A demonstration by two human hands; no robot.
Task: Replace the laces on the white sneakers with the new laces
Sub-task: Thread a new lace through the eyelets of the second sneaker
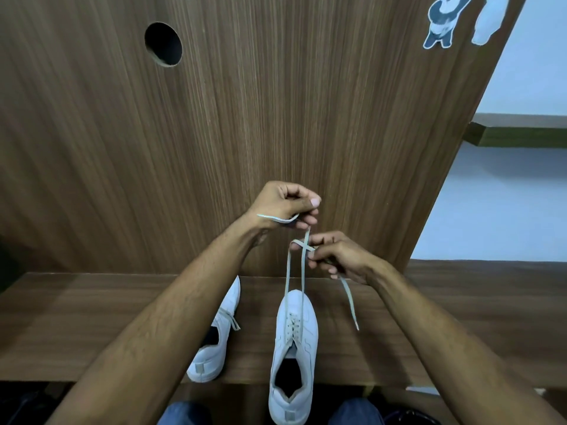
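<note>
Both hands pinch the flat pale grey lace (302, 265) raised above the white leather sneaker (294, 354) on the brown wooden surface (92, 317): left hand (285, 204) one strand, right hand (334, 256) the crossing strand.

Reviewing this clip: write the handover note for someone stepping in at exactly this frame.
Left hand: raised, fingers curled round one end of the lace, whose tip sticks out to the left.
Right hand: pinches the other end; its tail hangs down on the right.
The two strands rise from the near sneaker and cross between the hands.
Near sneaker sits on the wooden bench, heel over the front edge, eyelets laced.
Far-left sneaker stands beside it, laced, partly behind the left forearm.
Done: lacing of both appears complete.
Left: tie the knot on the near sneaker; the other's knot is hard to confirm.
</note>
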